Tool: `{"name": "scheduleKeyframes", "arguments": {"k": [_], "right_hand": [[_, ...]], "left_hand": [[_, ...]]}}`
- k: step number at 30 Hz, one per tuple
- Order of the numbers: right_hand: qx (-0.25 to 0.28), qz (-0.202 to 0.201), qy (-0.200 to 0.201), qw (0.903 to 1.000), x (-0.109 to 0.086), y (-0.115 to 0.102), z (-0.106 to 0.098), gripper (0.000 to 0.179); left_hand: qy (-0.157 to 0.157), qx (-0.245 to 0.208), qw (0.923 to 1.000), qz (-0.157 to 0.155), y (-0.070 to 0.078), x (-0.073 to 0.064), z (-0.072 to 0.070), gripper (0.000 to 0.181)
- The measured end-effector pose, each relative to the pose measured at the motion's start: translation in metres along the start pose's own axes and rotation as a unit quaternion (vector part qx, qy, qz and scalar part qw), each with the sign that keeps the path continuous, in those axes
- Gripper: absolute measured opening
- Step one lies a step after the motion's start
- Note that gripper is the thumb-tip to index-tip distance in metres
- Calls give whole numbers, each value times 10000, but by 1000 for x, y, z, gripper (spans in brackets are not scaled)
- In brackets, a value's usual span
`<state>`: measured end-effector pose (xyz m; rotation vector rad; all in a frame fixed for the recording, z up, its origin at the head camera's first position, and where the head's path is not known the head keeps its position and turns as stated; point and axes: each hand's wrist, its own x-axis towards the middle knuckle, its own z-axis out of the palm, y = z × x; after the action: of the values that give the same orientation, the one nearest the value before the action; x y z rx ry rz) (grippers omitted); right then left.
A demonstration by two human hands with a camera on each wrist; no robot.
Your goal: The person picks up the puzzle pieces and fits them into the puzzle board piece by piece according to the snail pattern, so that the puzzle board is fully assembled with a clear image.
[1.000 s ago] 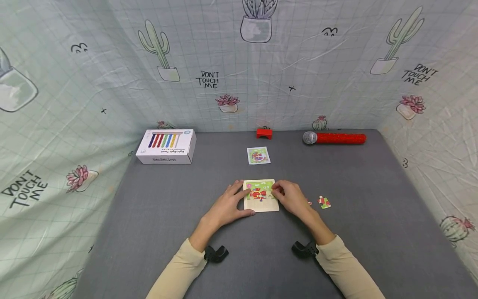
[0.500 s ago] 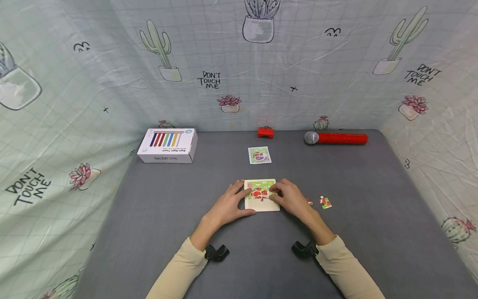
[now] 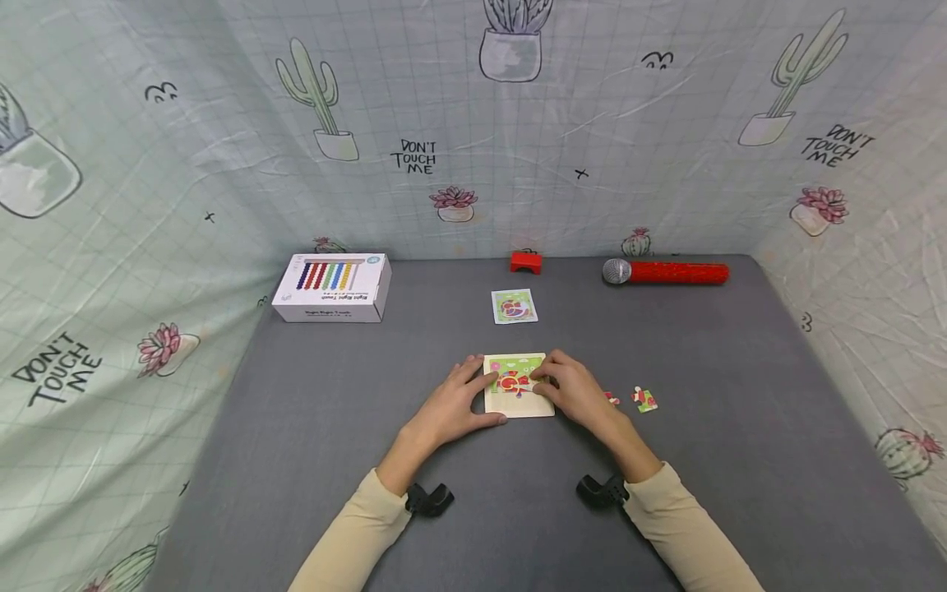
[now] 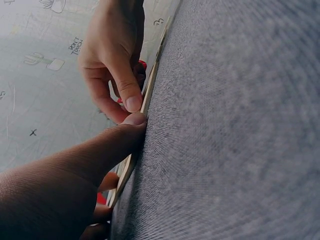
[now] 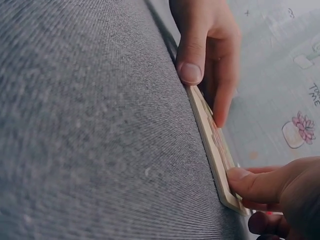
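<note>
A wooden jigsaw board [image 3: 510, 407] with a green and red picture lies flat on the grey table. My left hand [image 3: 453, 404] holds it from the left, thumb at the near edge, index finger over the picture, other fingertips at the far left corner. My right hand [image 3: 573, 390] is bent over the board's right part, thumb and index finger pinching a small puzzle piece mostly hidden beneath them. In the right wrist view, the right thumb [image 5: 240, 176] is right at the rim of the board [image 5: 212, 150]. Loose puzzle pieces [image 3: 645, 400] lie right of the right hand.
Beyond the board lies a small picture card [image 3: 514, 307]. Along the back stand a white box [image 3: 330, 289] at left, a red arch block [image 3: 526, 262] and a red microphone [image 3: 666, 273] at right. A printed cloth [image 3: 473, 181] hangs behind the table [image 3: 333, 411].
My right hand has shifted slightly left, its fingertips from the board's right edge further over the picture. The left hand keeps its place on the board.
</note>
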<state>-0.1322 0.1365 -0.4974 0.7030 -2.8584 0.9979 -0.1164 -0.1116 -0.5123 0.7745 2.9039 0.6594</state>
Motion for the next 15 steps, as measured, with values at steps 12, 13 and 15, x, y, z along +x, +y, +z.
{"name": "scheduleKeyframes", "arguments": {"k": [12, 13, 15], "right_hand": [[68, 32, -95, 9999, 1, 3, 1, 13], [63, 37, -132, 9999, 1, 3, 1, 14], [60, 66, -220, 9997, 1, 3, 1, 16]], "left_hand": [[61, 122, 9999, 62, -1, 0, 2, 77], [64, 105, 9999, 66, -1, 0, 2, 76], [69, 66, 9999, 65, -2, -1, 2, 76]]}}
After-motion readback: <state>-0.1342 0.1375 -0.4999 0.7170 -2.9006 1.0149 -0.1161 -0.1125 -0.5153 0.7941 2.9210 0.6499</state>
